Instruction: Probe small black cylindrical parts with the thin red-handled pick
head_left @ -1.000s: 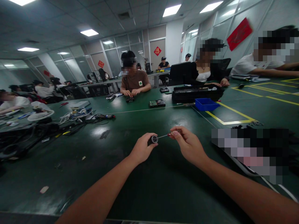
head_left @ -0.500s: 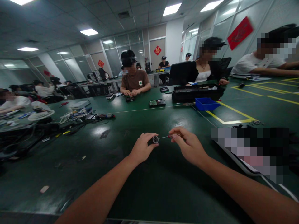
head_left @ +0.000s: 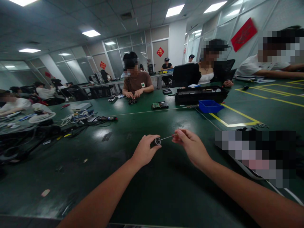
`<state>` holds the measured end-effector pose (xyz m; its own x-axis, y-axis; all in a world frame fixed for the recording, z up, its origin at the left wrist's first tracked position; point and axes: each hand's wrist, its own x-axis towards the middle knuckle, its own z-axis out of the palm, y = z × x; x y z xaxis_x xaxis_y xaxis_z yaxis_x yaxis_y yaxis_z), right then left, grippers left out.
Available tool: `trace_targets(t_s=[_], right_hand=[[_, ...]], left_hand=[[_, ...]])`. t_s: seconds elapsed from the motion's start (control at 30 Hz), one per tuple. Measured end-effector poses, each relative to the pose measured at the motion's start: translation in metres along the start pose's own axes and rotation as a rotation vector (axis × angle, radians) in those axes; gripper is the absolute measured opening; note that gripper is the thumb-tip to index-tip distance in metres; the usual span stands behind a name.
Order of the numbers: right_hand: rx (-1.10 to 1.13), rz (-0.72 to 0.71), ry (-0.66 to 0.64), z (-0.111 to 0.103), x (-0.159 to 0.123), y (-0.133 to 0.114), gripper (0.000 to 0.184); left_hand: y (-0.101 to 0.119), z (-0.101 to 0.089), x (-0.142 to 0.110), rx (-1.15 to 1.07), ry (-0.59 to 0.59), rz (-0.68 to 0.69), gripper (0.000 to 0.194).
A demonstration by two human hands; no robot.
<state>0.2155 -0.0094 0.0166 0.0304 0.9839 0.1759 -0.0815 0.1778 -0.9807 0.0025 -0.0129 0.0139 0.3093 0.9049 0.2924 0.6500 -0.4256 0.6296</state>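
My left hand (head_left: pixel 145 150) grips a small dark cylinder (head_left: pixel 157 141) between thumb and fingers. The cylinder's pale, ring-shaped end faces me. In my right hand (head_left: pixel 193 145) is a thin screwdriver (head_left: pixel 167 137), its red handle pinched by the fingertips and partly hidden. The metal shaft points left, and its tip meets the cylinder's ringed end. Whether the tip sits inside or only touches the rim, I cannot tell. Both hands are held above the green tabletop (head_left: pixel 142 193).
Beyond my hands stand a blue bin (head_left: pixel 210 106), a long black casing (head_left: pixel 200 95) and a circuit board unit (head_left: pixel 160 105). Tangled cables (head_left: pixel 78 118) spread at the left. A blurred-out flat object (head_left: pixel 256 158) lies by my right arm. Across the table, a co-worker (head_left: pixel 137 80) handles a small device.
My right hand has turned slightly and its fingers have shifted on the screwdriver handle, so the shaft slopes a little more. My left hand and the cylinder stay nearly still.
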Motion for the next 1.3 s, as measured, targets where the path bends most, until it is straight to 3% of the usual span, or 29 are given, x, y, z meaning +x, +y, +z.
trace_targets(t_s=[0.1,0.23,0.37,0.5,1.3], right_hand=[[0.144,0.156,0.006,-0.003,0.007,0.004,0.024],[-0.017,0.044,0.044,-0.006,0.008,0.007,0.027],[-0.212,-0.08,-0.035,-0.003,0.002,0.004,0.028],[-0.271,-0.128,-0.09,0.0,-0.002,-0.002,0.026],[-0.207,-0.039,-0.107,0.0,-0.002,0.001,0.026]], left_hand=[[-0.001,-0.001,0.0,0.016,-0.034,0.03,0.036],[-0.007,0.001,0.0,0.025,-0.057,-0.016,0.036],[-0.008,0.002,0.001,0.034,-0.05,-0.016,0.037],[-0.005,0.002,0.001,0.046,-0.043,-0.005,0.037],[-0.008,0.004,0.004,0.016,0.019,0.03,0.041]])
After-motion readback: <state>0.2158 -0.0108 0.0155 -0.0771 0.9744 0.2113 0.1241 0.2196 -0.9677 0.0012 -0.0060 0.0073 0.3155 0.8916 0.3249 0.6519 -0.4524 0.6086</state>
